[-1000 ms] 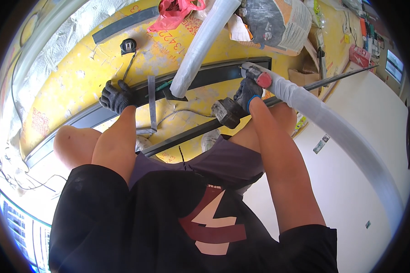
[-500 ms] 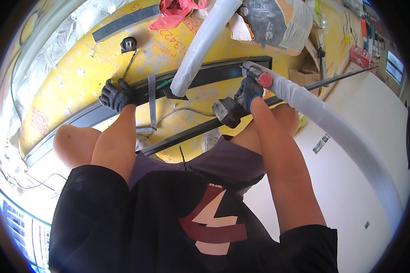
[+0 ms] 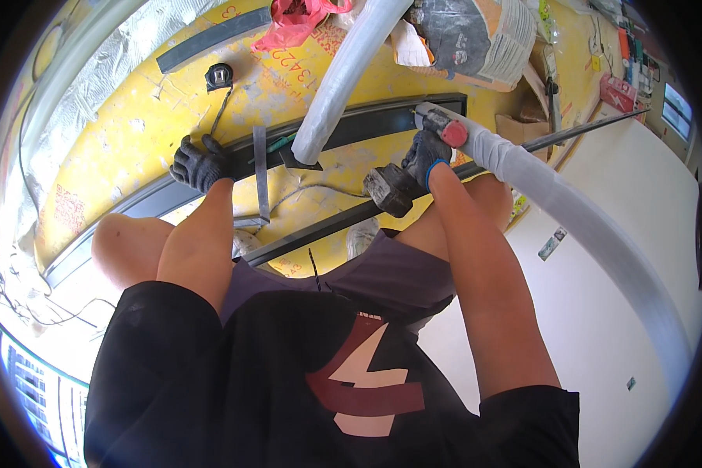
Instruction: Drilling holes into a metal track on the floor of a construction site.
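A long dark metal frame (image 3: 351, 129) lies across the yellow surface. My left hand (image 3: 201, 164), in a dark grey glove, grips its left part with the fingers curled over the far edge. My gloved right hand (image 3: 427, 158) is wrapped round the handle of a cordless drill (image 3: 454, 134) with a red rear end. The drill's battery (image 3: 390, 191) hangs toward me, and its nose meets the frame near the right end. A flat grey strip (image 3: 260, 171) lies crosswise over the frame, beside a small green tool (image 3: 281, 143).
Beyond the frame are a tape measure (image 3: 219, 76), a dark bar (image 3: 214, 39), a pink plastic bag (image 3: 296, 23) and a large sack (image 3: 476, 43). Plastic-wrapped tubes (image 3: 343, 82) cross the work area, one passing by the drill. A thin dark bar (image 3: 320, 228) lies between my knees and the frame.
Hardly anything differs. Both hands keep their places on the frame and the drill; the view has shifted very slightly.
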`<state>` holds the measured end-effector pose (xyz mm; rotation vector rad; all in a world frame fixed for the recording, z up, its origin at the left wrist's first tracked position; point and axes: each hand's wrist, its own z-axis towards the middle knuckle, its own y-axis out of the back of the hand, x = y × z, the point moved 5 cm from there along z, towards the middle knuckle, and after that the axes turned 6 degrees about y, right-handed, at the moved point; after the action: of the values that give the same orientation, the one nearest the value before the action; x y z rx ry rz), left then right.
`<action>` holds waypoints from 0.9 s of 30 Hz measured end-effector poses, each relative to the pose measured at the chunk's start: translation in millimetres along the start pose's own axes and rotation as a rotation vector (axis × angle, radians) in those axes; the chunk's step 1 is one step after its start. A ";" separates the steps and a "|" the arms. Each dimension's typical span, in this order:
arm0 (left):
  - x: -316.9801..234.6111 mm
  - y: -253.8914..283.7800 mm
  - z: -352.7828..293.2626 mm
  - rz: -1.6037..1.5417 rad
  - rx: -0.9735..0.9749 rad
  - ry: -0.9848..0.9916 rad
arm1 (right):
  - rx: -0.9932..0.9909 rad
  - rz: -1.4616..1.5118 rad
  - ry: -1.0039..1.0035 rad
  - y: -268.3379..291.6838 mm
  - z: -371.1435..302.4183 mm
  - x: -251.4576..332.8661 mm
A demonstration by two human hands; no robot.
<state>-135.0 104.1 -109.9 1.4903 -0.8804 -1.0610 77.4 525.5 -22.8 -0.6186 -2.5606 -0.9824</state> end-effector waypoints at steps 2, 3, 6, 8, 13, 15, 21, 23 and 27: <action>0.7 2.8 0.3 -0.013 -0.010 -0.012 | -0.053 0.147 -0.078 0.4 -1.3 -2.3; 3.5 3.1 1.3 -0.008 -0.013 -0.009 | -0.105 0.295 -0.153 -1.5 -5.6 -1.8; 6.2 4.5 2.2 -0.008 -0.036 -0.017 | -0.105 0.363 -0.191 -6.7 -14.1 4.6; 4.3 4.6 2.6 0.028 0.022 0.009 | -0.118 0.363 -0.189 -6.2 -17.1 8.3; 7.6 -5.4 10.8 0.105 0.228 0.069 | -0.111 0.431 -0.205 -8.1 -26.2 17.2; 8.7 -5.7 8.1 0.109 0.227 0.071 | -0.147 0.413 -0.198 -9.9 -29.5 19.0; 4.4 2.0 2.8 0.009 -0.002 -0.001 | -0.112 0.494 -0.241 -6.9 -22.8 13.1; 3.6 3.4 2.8 0.012 0.002 0.000 | -0.129 0.442 -0.231 -8.0 -23.5 16.4; 2.1 2.5 3.1 0.010 -0.007 -0.002 | -0.119 0.441 -0.188 -6.8 -20.5 15.1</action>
<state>-137.2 100.6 -107.9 1.4785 -0.8837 -1.0571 64.1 511.0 -5.3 -1.2968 -2.3681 -0.9571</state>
